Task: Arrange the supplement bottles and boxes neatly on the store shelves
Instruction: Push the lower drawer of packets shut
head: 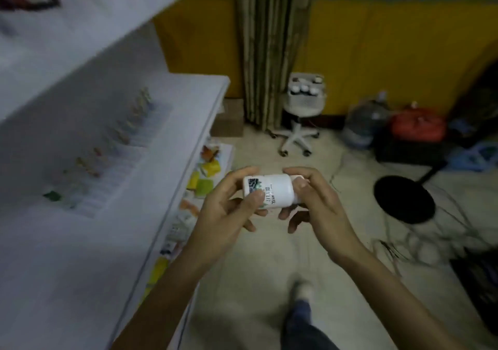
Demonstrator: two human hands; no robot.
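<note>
Beside white store shelves point(172, 123), left hand point(226, 209) & right hand point(315, 204) are both grasping white supplement bottle point(272, 190), lying sideways w/ each grip curled round it.

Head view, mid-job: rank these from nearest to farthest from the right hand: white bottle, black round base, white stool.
1. white bottle: gripped by the right hand at its cap end.
2. black round base: on the floor, to the right.
3. white stool: far ahead, by the curtain.
</note>
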